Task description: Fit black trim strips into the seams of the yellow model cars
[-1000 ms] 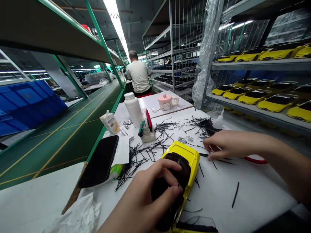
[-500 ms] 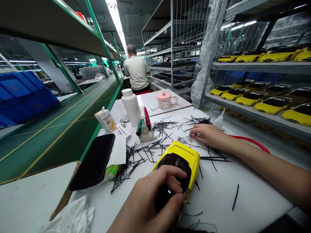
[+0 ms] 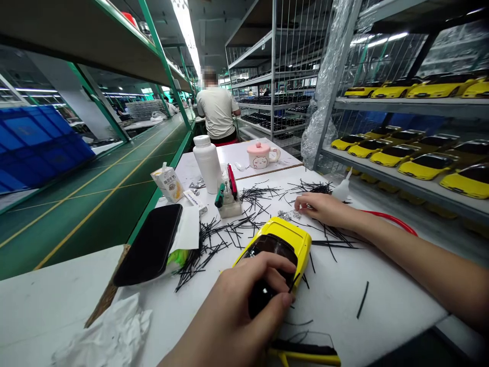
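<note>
A yellow model car [image 3: 284,227] with dark windows lies on the white table. My left hand [image 3: 244,300] rests over its roof with fingers curled. Between its thumb and fingertips pokes a short thin black strip [image 3: 294,283]. Farther off, my right hand [image 3: 321,208] is bent down at the edge of a small heap of silvery bits [image 3: 289,215]. Its fingertips are drawn together, and what they hold, if anything, is too small to make out. Part of another yellow and black piece [image 3: 305,354] shows at the bottom edge.
Loose black strips [image 3: 229,237] are scattered about. Left stand a phone [image 3: 151,247], drink carton [image 3: 168,183], white bottle [image 3: 207,163] and tool holder [image 3: 230,208]. Beyond are a pink-lidded mug [image 3: 260,157] and a seated person [image 3: 217,112]. A squeeze bottle [image 3: 342,189] and car-filled rack [image 3: 401,107] stand right.
The view has shifted slightly, bringing the yellow and black piece at the bottom into sight. The black strip at my left fingertips shows more plainly. My right hand stays by the silvery bits.
</note>
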The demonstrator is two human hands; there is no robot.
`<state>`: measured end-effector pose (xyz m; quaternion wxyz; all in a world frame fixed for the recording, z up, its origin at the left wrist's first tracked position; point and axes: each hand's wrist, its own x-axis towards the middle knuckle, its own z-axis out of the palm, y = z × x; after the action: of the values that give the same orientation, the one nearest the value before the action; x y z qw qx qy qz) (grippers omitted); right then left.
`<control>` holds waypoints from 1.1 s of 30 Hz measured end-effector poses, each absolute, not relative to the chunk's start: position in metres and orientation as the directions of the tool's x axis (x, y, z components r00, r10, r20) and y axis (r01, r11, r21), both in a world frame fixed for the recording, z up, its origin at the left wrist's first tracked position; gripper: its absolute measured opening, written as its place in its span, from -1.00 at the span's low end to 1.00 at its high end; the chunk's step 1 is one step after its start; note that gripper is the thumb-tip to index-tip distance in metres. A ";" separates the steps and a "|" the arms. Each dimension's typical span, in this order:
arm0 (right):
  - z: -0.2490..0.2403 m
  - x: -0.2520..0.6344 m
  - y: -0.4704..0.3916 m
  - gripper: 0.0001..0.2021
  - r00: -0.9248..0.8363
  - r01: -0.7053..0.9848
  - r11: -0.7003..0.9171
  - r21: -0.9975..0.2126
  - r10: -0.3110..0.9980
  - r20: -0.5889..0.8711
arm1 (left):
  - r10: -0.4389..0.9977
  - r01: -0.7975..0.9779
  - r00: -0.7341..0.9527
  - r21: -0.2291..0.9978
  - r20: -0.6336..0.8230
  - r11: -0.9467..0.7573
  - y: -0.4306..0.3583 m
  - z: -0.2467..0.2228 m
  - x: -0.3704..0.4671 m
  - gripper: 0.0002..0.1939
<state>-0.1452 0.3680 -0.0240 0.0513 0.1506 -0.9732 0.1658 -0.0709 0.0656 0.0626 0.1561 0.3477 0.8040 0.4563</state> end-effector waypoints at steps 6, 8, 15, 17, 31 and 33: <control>-0.025 -0.146 0.369 -0.83 -0.956 -0.292 0.892 -0.344 -0.260 0.136 | 0.694 0.363 -0.720 0.861 0.016 0.357 0.065 0.062 -0.069 -0.83; -0.028 -0.147 0.371 -0.85 -0.957 -0.287 0.894 -0.344 -0.255 0.135 | 0.693 0.359 -0.721 0.862 0.014 0.357 0.064 0.061 -0.069 -0.83; -0.030 -0.150 0.381 -0.86 -0.964 -0.261 0.922 -0.287 -0.232 0.131 | 0.697 0.355 -0.717 0.866 0.010 0.352 0.064 0.061 -0.068 -0.84; -0.028 -0.149 0.383 -0.82 -0.961 -0.271 0.922 -0.276 -0.242 0.136 | 0.698 0.354 -0.717 0.865 0.007 0.355 0.065 0.062 -0.068 -0.84; -0.018 -0.140 0.364 -0.89 -0.951 -0.243 0.917 -0.317 -0.160 0.266 | 0.595 0.211 -0.801 0.960 0.060 0.187 0.066 0.060 -0.068 -0.84; 0.000 -0.123 0.353 -0.86 -0.938 -0.260 0.901 -0.347 -0.150 0.314 | 0.582 0.191 -0.811 0.970 0.068 0.153 0.068 0.060 -0.067 -0.85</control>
<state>-0.1231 0.3529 0.0004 0.1411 0.1061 -0.9648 0.1951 -0.0671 0.0677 0.0597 0.1639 0.2604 0.7414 0.5964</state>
